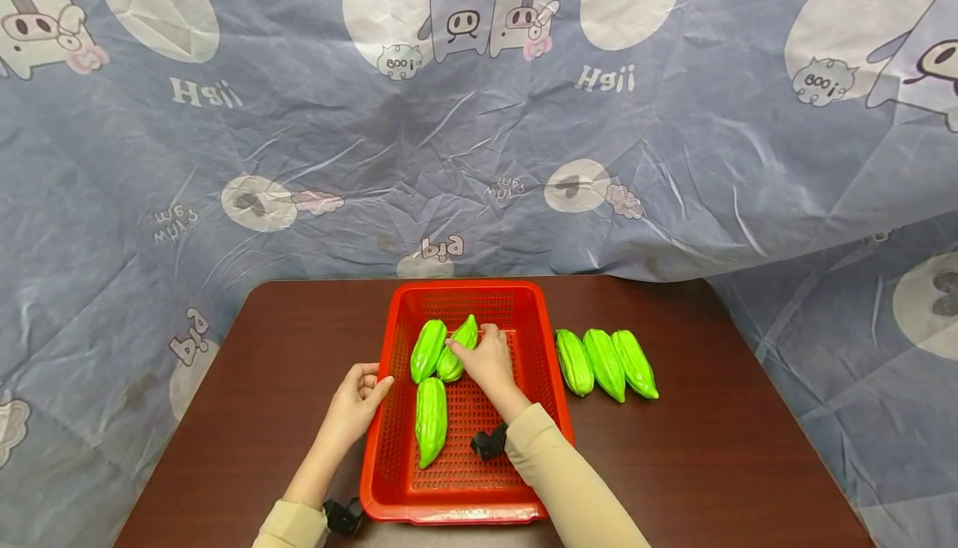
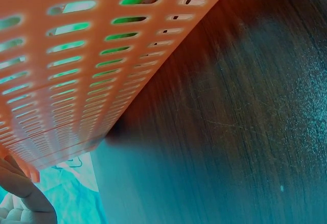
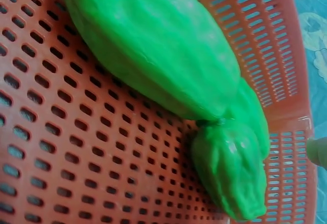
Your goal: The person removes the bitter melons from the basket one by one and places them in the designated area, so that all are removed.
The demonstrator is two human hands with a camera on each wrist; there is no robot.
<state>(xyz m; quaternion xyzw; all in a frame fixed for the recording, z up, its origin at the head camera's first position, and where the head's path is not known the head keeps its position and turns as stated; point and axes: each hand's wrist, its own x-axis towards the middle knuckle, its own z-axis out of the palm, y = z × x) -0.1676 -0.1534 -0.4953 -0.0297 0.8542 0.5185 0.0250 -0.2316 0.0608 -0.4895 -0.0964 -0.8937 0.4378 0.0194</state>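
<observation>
A red perforated plastic basket (image 1: pixel 456 508) stands on the table with three bright green, ribbed bitter melons in it. One bitter melon (image 1: pixel 431 423) lies toward the front left, another (image 1: pixel 427 352) at the back left. The third bitter melon (image 1: pixel 459 357) slants beside that one, under my right hand (image 1: pixel 490 362). My right thumb overlaps it and the fingers are spread to its right; in the right wrist view a fingertip (image 3: pixel 318 151) shows apart from the melons. My left hand (image 1: pixel 358 402) holds the basket's left rim, thumb on top, fingers curled outside.
Three more bitter melons (image 1: pixel 604 363) lie side by side on the dark brown table (image 1: pixel 718 456), just right of the basket. A grey-blue cartoon-print cloth (image 1: pixel 479 140) hangs behind the table's back edge. Black wrist cameras (image 1: pixel 490 441) sit at both wrists.
</observation>
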